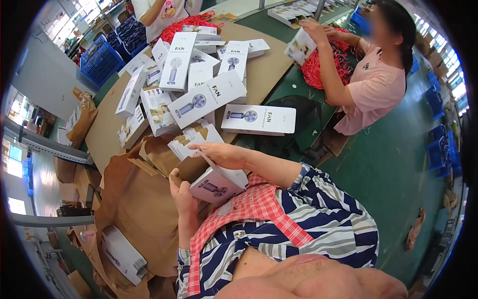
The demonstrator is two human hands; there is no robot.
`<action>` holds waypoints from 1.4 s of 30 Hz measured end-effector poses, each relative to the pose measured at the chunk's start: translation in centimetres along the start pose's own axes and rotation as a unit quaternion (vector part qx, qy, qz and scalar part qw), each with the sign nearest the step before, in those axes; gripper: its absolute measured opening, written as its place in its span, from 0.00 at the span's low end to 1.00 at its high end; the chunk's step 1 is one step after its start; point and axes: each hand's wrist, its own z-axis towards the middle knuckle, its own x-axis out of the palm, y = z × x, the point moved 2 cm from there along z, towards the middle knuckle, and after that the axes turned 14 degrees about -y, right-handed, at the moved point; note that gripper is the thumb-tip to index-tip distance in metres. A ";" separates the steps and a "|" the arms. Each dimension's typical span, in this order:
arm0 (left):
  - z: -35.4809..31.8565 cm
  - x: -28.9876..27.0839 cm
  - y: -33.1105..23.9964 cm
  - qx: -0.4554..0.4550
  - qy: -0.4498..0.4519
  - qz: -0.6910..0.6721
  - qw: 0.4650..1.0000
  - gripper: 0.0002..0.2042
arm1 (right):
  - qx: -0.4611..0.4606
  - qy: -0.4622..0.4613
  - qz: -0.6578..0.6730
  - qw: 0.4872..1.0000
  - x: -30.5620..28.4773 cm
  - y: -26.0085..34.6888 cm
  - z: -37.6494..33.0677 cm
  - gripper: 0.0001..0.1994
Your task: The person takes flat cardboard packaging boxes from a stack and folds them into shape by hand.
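Note:
In front of my chest a white cardboard carton [218, 186] with a picture of a small handheld fan is tilted, its brown-lined end open toward the upper left. My left hand [184, 199] grips its left side near the open end, thumb up. My right hand [221, 155] lies along the far edge at a raised flap, fingers pointing left; its grip is partly hidden. Just beyond it lies a bundle of flattened white cartons [199, 137]. Behind these rises a heap of similar boxes, including a large tilted fan box [206, 99] and another fan box [259, 119] at its right.
Brown wrapping paper [132, 204] spreads at my left, with stacked flat cartons [123, 254] inside. The heap rests on a brown board [107, 122]. Across the green table, a co-worker [371, 84] holds a box by red shredded filler [318, 67]. Another person stands at the back.

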 end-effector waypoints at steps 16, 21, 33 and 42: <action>1.6 -0.7 0.7 -0.053 0.149 -0.089 0.983 0.11 | -0.147 0.118 -0.243 0.952 -0.6 0.9 0.1 0.14; 0.7 -0.9 0.0 -0.069 0.179 0.032 0.981 0.07 | -0.114 0.148 -0.534 0.824 0.5 3.9 0.4 0.18; 0.0 -0.9 -2.2 0.163 0.222 0.307 0.911 0.11 | -0.148 0.177 -0.450 0.863 1.0 2.1 2.3 0.23; 1.2 -2.6 -2.9 0.380 -0.022 0.180 0.907 0.07 | -0.246 0.061 -0.459 0.852 -3.3 6.1 3.1 0.32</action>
